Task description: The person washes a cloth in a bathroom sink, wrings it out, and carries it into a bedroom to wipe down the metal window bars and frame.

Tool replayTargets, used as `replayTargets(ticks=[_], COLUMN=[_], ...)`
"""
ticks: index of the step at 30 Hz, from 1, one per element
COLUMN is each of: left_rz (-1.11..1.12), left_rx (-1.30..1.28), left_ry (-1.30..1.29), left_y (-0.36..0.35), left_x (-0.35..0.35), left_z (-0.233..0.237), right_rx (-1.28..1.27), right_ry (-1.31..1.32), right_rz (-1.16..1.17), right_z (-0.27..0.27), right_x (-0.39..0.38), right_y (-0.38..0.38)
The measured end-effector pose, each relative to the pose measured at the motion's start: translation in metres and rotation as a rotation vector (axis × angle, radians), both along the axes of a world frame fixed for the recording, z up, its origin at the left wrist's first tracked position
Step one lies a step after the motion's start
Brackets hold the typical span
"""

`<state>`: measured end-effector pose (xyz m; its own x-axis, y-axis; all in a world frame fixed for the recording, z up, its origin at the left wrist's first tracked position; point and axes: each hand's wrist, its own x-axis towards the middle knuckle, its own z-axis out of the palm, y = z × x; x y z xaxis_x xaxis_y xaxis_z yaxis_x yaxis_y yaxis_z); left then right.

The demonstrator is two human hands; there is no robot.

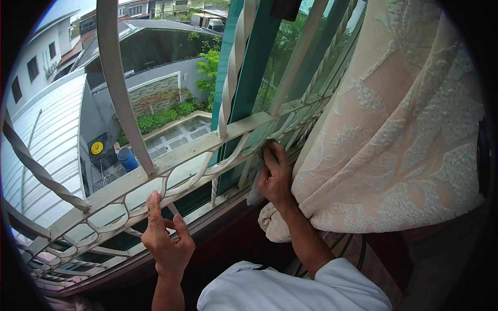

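Observation:
In front of me runs a white metal window grille with twisted bars and a curved scroll band. My left hand is raised at the scroll band, index finger stretched upward and thumb apart, holding nothing; its fingertip appears to touch the metal. At the grille's right part, my right hand has its fingers closed in a pinch against the rail. What looks like a grey cloth hangs below and left of those fingers, mostly hidden behind the hand and bars. The tips of the right fingers are dark and hard to make out.
A pale patterned curtain hangs at the right, bunched beside my right forearm. Green-framed sliding glass stands behind the grille. Outside are a metal roof, a blue barrel and a yard with plants. The window sill runs below.

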<state>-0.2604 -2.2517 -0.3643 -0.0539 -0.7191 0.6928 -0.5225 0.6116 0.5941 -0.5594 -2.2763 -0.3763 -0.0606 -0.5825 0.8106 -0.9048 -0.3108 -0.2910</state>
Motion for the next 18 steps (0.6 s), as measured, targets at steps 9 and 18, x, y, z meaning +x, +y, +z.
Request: replayTargets(ticks=[9,18], left_rz=[0.011,0.018], left_rx=[0.001,-0.032], left_ry=[-0.004,0.018], left_y=[0.000,-0.001], left_x=[0.006,0.002], left_z=[-0.005,-0.010], right_rx=[0.005,0.029], right_ry=[-0.210,0.040], right_rz=[0.015,0.009], right_z=[0.042,0.104], right_x=[-0.032,-0.052], right_y=[0.027,-0.022])
